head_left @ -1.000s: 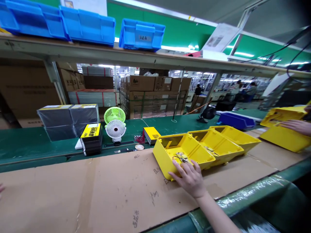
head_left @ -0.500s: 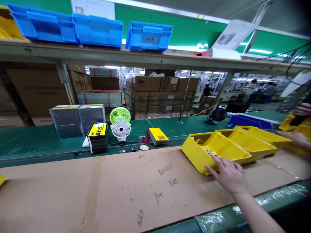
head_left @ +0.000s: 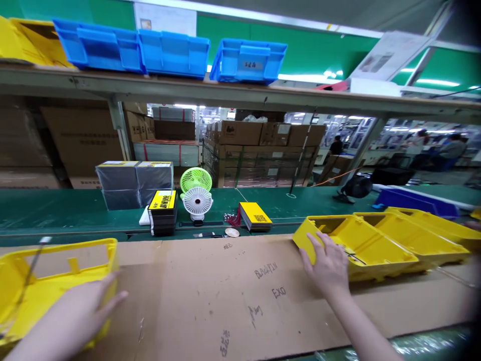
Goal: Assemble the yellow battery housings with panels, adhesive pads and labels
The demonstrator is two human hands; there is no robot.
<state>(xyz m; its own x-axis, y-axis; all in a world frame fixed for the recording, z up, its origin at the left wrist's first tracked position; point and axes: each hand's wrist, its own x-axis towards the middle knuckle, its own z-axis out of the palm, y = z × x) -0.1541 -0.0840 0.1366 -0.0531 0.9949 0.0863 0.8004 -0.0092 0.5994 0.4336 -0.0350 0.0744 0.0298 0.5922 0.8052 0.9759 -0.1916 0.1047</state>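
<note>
On the left, my left hand is blurred, with its thumb and a finger stretched out and apart at the right end of a yellow plastic housing. A thin dark strip with a white tip stands out of that housing. My right hand has its fingers spread against the left end of another yellow housing, the nearest of several in a row. Small dark parts lie inside this housing. The row rests on a cardboard sheet marked with handwriting.
Behind the cardboard stand two small fans, a stack of yellow-topped boxes, a yellow-covered block and wrapped grey boxes. Blue bins sit on the overhead shelf. At the far right edge, a blurred hand shows.
The view has swung left. My left hand and the left yellow housing have come into view. My right hand has shifted from the housing's near rim to its left end.
</note>
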